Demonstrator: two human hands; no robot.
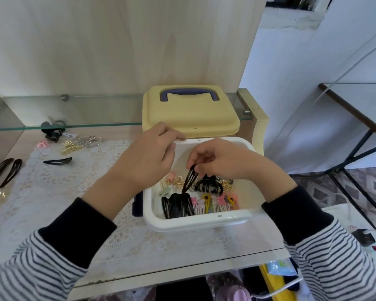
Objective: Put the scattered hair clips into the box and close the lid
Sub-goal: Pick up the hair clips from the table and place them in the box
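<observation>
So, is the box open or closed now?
Open. The yellow lid rests behind the white box, not on it; hair clips show inside.

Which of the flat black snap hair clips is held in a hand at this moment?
The black snap clip pinched by the right hand over the white plastic box: it hangs upright; the others lie loose in the box or on the table.

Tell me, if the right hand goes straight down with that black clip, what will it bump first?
Most likely the pile of black snap clips in the white box: the black clip in the right hand points at it, maybe touching. Depth is hard to judge.
</observation>
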